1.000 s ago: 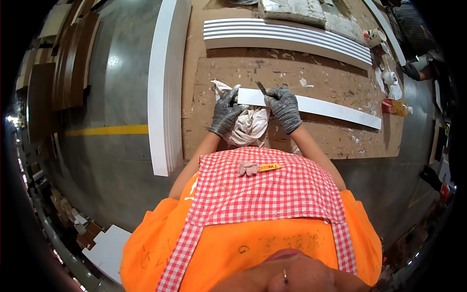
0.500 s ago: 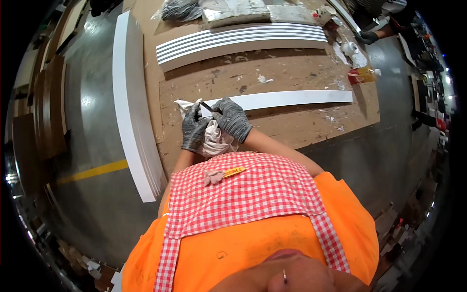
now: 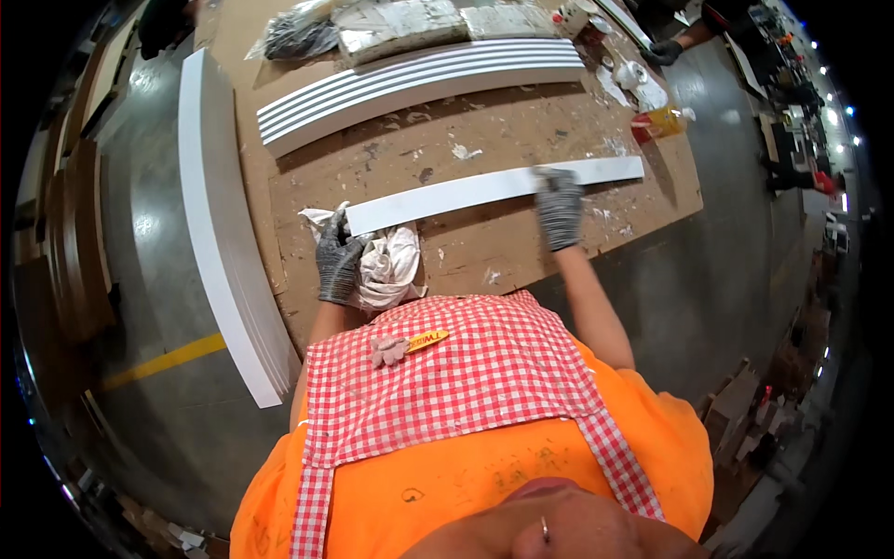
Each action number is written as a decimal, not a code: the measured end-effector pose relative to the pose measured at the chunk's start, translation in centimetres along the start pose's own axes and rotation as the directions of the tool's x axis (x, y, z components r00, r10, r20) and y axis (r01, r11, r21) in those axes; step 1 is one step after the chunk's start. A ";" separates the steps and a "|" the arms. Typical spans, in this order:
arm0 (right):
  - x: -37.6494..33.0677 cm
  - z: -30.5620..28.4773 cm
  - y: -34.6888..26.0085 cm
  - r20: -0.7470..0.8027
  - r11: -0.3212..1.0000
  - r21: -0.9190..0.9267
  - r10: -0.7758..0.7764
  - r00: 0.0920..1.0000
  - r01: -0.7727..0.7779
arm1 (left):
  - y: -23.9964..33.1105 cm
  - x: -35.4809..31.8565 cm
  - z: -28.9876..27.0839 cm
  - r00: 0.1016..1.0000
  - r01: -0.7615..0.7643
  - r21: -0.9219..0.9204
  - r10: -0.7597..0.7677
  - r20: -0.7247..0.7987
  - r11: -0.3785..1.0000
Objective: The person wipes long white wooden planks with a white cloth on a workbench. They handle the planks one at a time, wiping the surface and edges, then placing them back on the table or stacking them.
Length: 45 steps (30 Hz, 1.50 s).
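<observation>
A long white strip point(image 3: 447, 199) lies across the work table in front of me. My left hand point(image 3: 338, 264), in a grey knit glove, is closed round its left end, beside a crumpled whitish rag point(image 3: 389, 265). Over the right part of the strip is my right hand point(image 3: 559, 212), in a matching glove. Its fingertips are smeared by motion at the strip's upper edge, so whether they hold anything is hidden.
The brown, paint-spotted table point(image 3: 372, 177) bears a row of stacked white strips point(image 3: 419, 93) farther back. A tall white stack point(image 3: 228, 233) runs along its left side. A bottle of reddish-yellow liquid point(image 3: 659, 124) lies at the right. Another person's gloved hand point(image 3: 664, 52) is at the far right.
My right hand has moved from the strip's left end, where it held a thin dark tool, rightward along the strip. The left hand stays at the left end by the rag.
</observation>
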State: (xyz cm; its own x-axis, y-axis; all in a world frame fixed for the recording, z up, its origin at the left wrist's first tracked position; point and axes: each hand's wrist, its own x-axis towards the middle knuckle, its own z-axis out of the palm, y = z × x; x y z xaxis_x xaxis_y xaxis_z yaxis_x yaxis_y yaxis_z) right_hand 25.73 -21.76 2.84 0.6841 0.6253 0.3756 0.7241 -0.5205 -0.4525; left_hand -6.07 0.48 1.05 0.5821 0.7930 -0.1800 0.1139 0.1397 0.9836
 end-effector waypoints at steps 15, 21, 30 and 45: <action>1.5 -1.4 9.5 0.003 0.976 -0.217 0.008 1.000 -0.007 | -0.8 0.3 -0.4 1.000 0.010 0.057 -0.011 0.020 0.998; 2.8 -4.6 18.4 -0.144 0.905 -0.178 0.365 0.920 -0.387 | -0.7 0.6 -0.1 0.999 -0.041 0.069 0.039 0.024 0.997; 3.6 -2.9 15.0 -0.096 0.942 -0.100 0.312 0.945 -0.321 | 0.7 -0.2 0.0 0.997 0.082 0.199 -0.078 -0.030 0.977; 10.5 -4.0 19.4 -0.280 0.982 -0.182 -0.001 0.960 -0.052 | 0.0 0.0 -0.2 0.998 0.054 -0.057 -0.053 0.015 0.997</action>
State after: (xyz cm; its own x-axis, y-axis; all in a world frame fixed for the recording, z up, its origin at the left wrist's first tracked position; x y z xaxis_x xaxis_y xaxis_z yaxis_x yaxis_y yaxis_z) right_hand 47.30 -27.60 1.23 0.6807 0.4382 0.5870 0.6912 -0.6496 -0.3166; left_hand -6.25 0.64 1.00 0.5873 0.7753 -0.2324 0.0994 0.2159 0.9714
